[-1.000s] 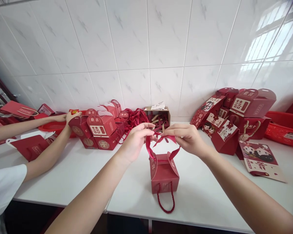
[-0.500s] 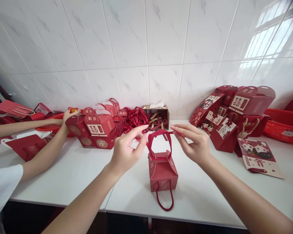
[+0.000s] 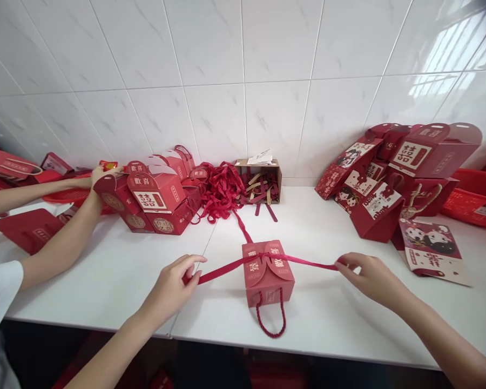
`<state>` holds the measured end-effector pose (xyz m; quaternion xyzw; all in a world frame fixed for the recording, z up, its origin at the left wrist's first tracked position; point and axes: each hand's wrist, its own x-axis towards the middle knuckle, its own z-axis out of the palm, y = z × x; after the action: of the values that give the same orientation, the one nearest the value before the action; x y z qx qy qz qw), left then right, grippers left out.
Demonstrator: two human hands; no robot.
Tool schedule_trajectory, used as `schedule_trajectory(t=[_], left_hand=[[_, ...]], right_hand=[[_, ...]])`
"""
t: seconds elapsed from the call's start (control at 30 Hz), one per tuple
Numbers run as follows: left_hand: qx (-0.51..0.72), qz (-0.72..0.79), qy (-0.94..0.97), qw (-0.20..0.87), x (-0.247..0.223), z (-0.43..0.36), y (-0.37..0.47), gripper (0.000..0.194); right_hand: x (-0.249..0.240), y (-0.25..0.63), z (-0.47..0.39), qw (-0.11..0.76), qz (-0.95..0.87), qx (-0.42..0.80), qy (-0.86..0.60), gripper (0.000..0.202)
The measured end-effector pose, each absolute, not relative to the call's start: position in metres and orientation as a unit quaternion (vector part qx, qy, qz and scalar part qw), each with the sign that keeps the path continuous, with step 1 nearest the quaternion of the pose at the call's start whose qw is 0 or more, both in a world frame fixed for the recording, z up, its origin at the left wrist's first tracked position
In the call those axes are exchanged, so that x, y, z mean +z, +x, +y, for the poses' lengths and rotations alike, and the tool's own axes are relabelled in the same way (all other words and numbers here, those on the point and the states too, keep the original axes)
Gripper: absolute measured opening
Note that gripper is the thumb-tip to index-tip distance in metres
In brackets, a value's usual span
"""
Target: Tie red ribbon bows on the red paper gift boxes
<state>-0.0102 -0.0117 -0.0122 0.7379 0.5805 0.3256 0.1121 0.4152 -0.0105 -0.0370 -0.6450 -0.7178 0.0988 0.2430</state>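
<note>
Red ribbon (image 3: 222, 270) pulled out both ways here, crossing the top of a small box (image 3: 269, 273) that sits on the white bench (image 3: 324, 324), rope handle (image 3: 272, 324) flopped toward the near edge. Left hand (image 3: 172, 286) has one end pinched between thumb and fingers, right hand (image 3: 366, 275) is pinching the other. Ribbon pile (image 3: 222, 192) is further back, beside an open carton (image 3: 278, 186) of strips.
</note>
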Motion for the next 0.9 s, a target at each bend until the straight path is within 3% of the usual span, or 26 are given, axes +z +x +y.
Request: schedule_trajectory(t=[0.2,0.33,0.47,0.77,0.9], left_hand=[[0.415,0.536,0.715,0.172,0.004,-0.007,0.035,0.013],[0.41,0.508,0.694,0.305,0.012,-0.009,0.072,0.016],[0.409,0.506,0.679,0.34,0.009,-0.009,0.089,0.018],[0.36,0.531,0.597,0.483,0.01,-0.004,0.089,0.035],[0.3,0.533,0.619,0.492,0.008,-0.002,0.084,0.034]], right_hand=[[-0.017,0.378,-0.007,0.378,-0.71,0.116,-0.582,0.042],[0.0,0.34,-0.009,0.367,-0.762,0.258,-0.467,0.037],[-0.002,0.317,-0.009,0.369,-0.734,0.361,-0.442,0.039],[-0.018,0.309,-0.001,0.365,-0.629,0.492,-0.479,0.041],[-0.016,0.32,0.007,0.346,-0.627,0.477,-0.509,0.043]])
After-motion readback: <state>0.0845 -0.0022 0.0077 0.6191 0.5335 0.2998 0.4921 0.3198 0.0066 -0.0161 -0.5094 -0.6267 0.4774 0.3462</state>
